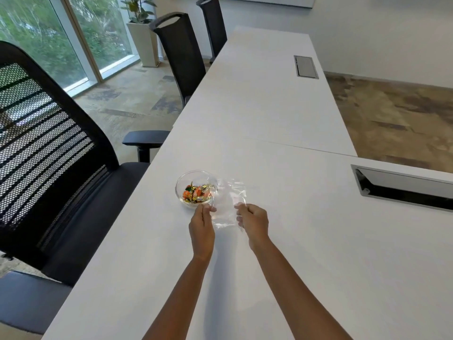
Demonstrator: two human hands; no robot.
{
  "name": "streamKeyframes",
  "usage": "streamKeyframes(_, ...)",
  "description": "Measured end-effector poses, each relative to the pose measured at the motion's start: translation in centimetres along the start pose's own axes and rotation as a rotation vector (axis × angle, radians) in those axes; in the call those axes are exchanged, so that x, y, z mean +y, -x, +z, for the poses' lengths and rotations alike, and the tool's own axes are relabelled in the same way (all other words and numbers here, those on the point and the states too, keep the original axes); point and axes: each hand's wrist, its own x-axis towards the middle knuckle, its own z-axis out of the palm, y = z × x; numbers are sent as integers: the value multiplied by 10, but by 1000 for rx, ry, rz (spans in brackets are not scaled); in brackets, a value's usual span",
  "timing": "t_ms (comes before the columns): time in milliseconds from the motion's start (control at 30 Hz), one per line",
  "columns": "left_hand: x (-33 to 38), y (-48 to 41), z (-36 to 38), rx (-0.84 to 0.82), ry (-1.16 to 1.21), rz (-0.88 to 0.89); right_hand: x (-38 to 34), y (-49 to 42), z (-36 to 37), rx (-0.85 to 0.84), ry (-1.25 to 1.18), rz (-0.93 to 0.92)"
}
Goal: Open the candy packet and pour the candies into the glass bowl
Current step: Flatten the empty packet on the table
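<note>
Pinching the empty clear candy packet [228, 202], left hand [202, 223] and right hand [253, 222] tip it toward the candy-filled glass bowl [182, 185] near the table's [306, 241] left edge.

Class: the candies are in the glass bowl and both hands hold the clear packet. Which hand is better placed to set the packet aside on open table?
Probably the right hand. It holds the packet on the side away from the glass bowl, facing bare table, while the left hand sits against the bowl.

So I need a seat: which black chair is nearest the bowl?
The big mesh-backed chair at the left; the other two chairs stand farther up the table from the glass bowl.
</note>
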Motion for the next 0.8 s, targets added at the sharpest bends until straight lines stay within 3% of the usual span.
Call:
streamKeyframes(167, -6, 4, -2, -4, -81, -10, 10, -4, -3, 55, 1, -66)
streamKeyframes(367, -15, -6, -20, 46, -191, -104, 33, 2, 6, -61, 153, -68)
streamKeyframes(567, -34, -15, -43, 171, -346, -123, 51, 18, 28, -228, 116, 69)
streamKeyframes(800, -53, -20, -66, 137, -526, -161, 71, 36, 44, -269, 119, 124)
